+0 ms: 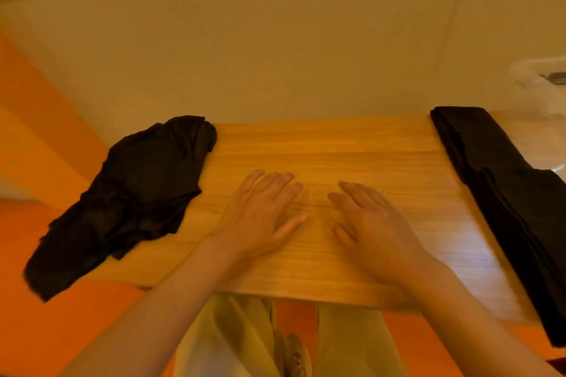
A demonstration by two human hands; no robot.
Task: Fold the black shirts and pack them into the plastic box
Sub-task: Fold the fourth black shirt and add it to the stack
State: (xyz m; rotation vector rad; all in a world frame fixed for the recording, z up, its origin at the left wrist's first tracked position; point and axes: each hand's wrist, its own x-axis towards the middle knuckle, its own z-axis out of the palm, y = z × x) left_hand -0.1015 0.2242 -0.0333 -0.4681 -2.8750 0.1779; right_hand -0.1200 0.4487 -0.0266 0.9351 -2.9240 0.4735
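On the grained wooden table [352, 147], both hands, left [260, 214] and right [373, 223], lie flat, fingers spread, holding nothing.

Shirts [128, 202] [502, 193] at opposite table [337, 147] ends

Bare forearms, pale beige trousers [352, 343]

Light: dim, warm orange cast throughout | Glare: pale sheen on the counter [477, 251] at lower right | Shadows: soft, faint beneath both hands | Focus: slight overall blur, softest at frame edges | Distortion: wide-angle bowing, counter edges splayed outward
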